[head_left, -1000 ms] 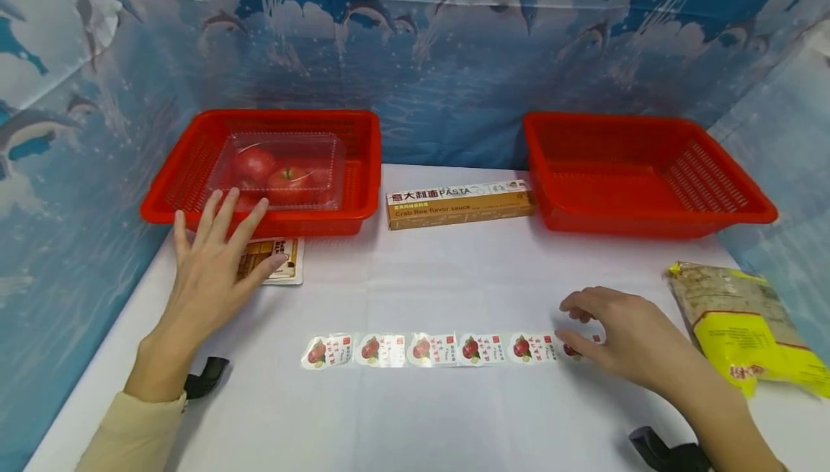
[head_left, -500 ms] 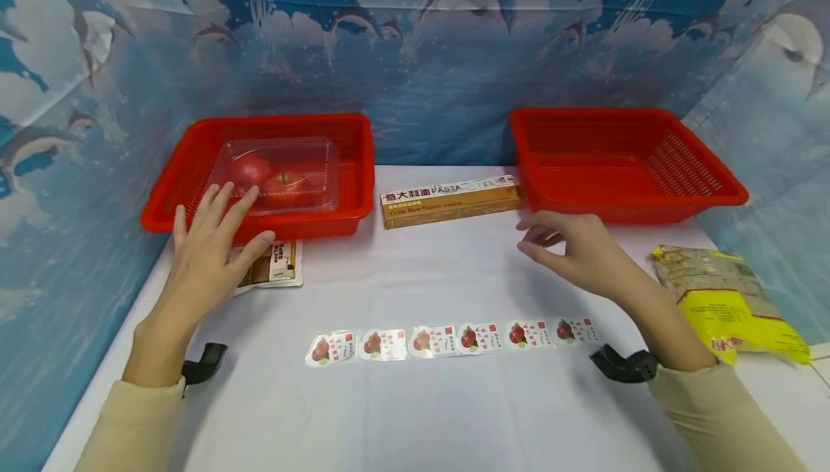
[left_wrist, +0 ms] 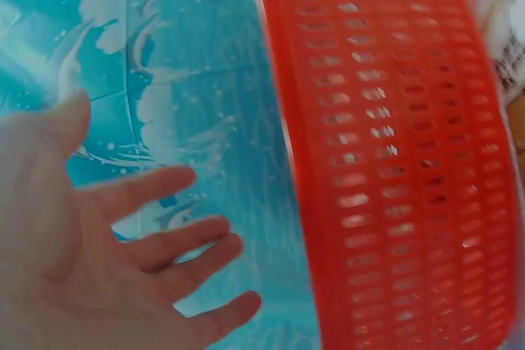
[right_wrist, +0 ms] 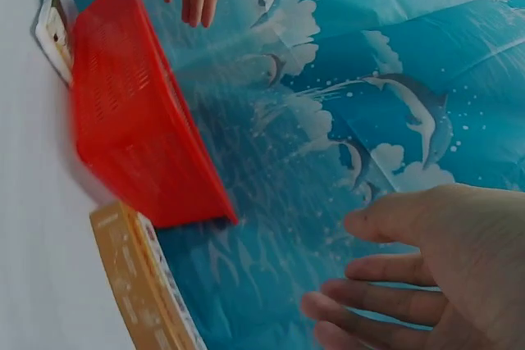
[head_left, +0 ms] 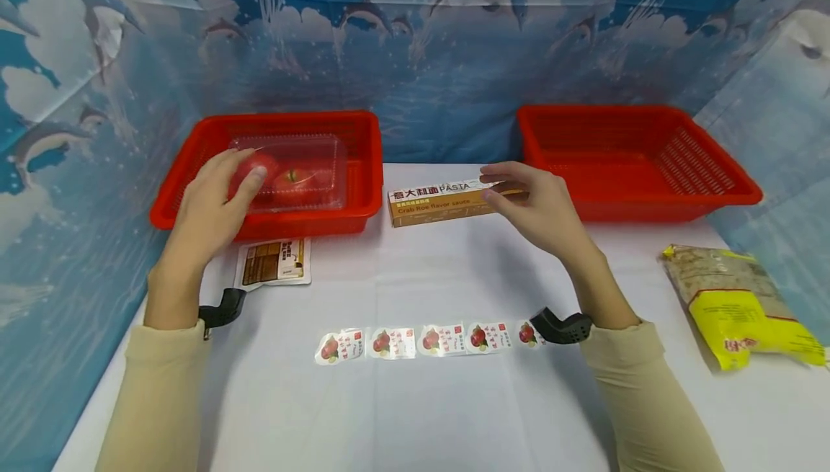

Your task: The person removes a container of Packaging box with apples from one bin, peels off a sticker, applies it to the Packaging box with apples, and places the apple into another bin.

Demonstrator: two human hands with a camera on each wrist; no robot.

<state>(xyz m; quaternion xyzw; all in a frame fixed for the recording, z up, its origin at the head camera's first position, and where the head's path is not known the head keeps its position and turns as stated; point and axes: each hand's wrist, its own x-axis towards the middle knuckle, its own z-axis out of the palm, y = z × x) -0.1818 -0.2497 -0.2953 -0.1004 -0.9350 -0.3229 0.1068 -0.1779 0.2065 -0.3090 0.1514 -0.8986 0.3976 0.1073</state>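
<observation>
Two hands are at work, each reaching toward a different item at the back of the table [head_left: 415, 414]. Left hand [head_left: 210, 202], fingers straight and spread, holds nothing; its fingertips lie over the near left corner of the clear clamshell box [head_left: 288, 173], whether touching cannot be told. That box holds red tomatoes and sits inside the left red basket [head_left: 363, 169]. Right hand [head_left: 534, 205], fingers extended and relaxed, also holds nothing; it hovers at the right end of the pasta box [head_left: 441, 202], which lies flat on the table between the two baskets, just beside the right red basket [head_left: 648, 198].

Judged step: approach, before any grasp, on both sides. Next move, as I read it: the right hand needs its fingers and thumb on either long side of the narrow carton; the left needs a wide hold across the clamshell lid, gently, since thin plastic flexes.

Count:
- red baskets: two; the right one shows nothing inside.
- clamshell box: one, with at least two tomatoes visible.
- pasta box: one.
- brown sachet [head_left: 275, 261]: one, in front of the left basket.
- strip of small packets [head_left: 421, 341]: one; five packets visible, right end hidden behind the wrist.
- yellow bag [head_left: 733, 306]: one, far right.
</observation>
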